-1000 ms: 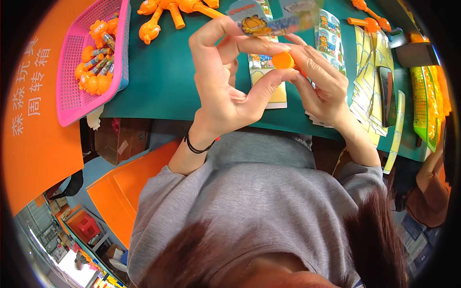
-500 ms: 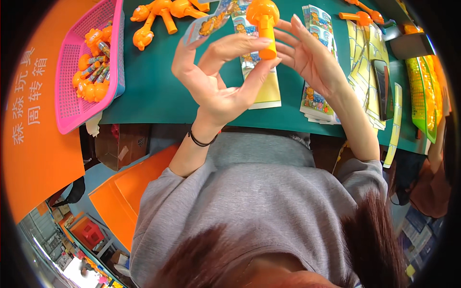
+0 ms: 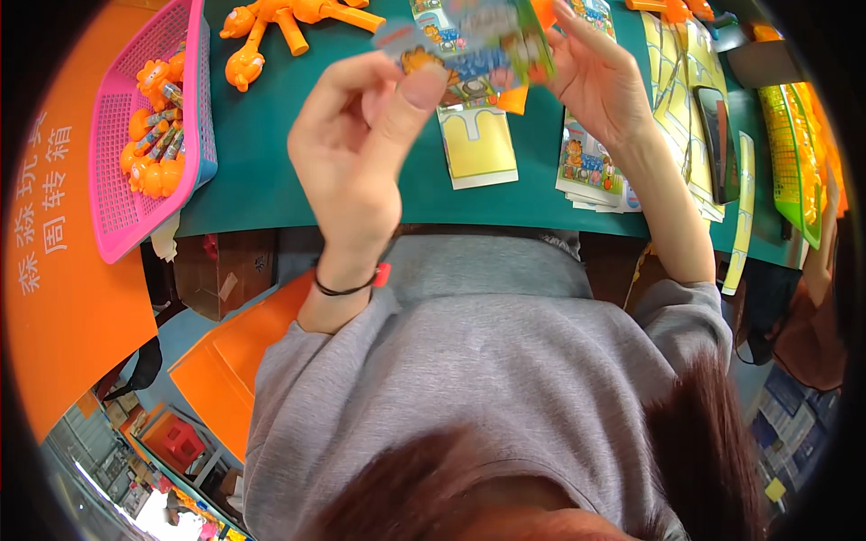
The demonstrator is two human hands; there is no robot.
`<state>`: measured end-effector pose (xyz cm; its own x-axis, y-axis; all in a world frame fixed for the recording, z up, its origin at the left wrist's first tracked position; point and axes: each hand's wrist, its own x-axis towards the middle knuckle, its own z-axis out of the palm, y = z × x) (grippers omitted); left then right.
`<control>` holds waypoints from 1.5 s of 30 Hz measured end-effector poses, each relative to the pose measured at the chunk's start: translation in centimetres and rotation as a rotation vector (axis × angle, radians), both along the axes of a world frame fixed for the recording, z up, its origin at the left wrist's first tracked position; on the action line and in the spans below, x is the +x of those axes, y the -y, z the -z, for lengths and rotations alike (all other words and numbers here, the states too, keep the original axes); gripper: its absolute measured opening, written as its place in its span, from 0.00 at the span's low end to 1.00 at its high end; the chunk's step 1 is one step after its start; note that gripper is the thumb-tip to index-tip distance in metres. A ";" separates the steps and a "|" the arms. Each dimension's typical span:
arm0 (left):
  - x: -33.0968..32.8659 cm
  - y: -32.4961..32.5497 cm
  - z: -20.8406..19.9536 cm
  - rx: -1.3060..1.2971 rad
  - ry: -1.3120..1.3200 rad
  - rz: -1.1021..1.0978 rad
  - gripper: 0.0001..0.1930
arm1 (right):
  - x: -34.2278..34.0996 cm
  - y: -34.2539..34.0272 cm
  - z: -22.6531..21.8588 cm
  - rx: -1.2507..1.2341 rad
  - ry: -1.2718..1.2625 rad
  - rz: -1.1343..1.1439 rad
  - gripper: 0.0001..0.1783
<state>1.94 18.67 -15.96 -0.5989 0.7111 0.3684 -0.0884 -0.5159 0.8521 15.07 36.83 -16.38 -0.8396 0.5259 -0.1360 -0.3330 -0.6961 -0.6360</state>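
Note:
My left hand (image 3: 356, 153) pinches a printed sticker sheet (image 3: 478, 63) between thumb and fingers, holding it up over the table. Behind that sheet is an orange plastic toy with a stick-like handle (image 3: 512, 100); most of it is hidden. The toy's rounded top shows by the fingertips of my right hand (image 3: 609, 90), which grips it from the right. Below them lies a sticker sheet with a yellow lower part (image 3: 478, 158). A stack of printed sticker sheets (image 3: 586, 167) sits under my right wrist.
At left stands a pink basket (image 3: 108, 194) holding orange toys with patterned handles. Several plain orange toys (image 3: 293, 32) lie at the far left. Yellow backing strips (image 3: 672, 113), a dark phone (image 3: 717, 149) and a green basket (image 3: 783, 171) are at right. Another person's arm (image 3: 819, 266) shows at the right edge.
The toy has passed from my left fingertips to my right hand and moved farther away. The sticker sheet in my left hand has swung right, now in front of the toy.

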 end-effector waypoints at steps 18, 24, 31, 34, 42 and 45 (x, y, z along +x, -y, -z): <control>-1.1 -1.6 0.4 -0.454 0.030 0.372 0.12 | -0.1 1.7 -1.5 0.307 0.050 -0.099 0.35; -0.9 -2.1 0.7 -0.423 0.052 0.373 0.11 | -1.0 -0.6 2.9 0.061 -0.594 -0.338 0.35; -1.5 -2.1 1.2 -0.477 -0.040 0.381 0.12 | -0.8 -0.7 3.2 0.006 -0.582 -0.350 0.35; -1.9 -1.8 1.7 -0.483 0.030 0.352 0.12 | -0.4 1.5 -0.6 0.132 -0.225 -0.196 0.34; -1.7 -1.9 1.9 -0.465 0.033 0.358 0.12 | 0.1 2.0 -1.5 0.272 0.113 -0.021 0.33; -1.6 -1.9 1.7 -0.467 0.013 0.345 0.12 | 0.1 2.0 -1.4 0.289 0.102 -0.008 0.33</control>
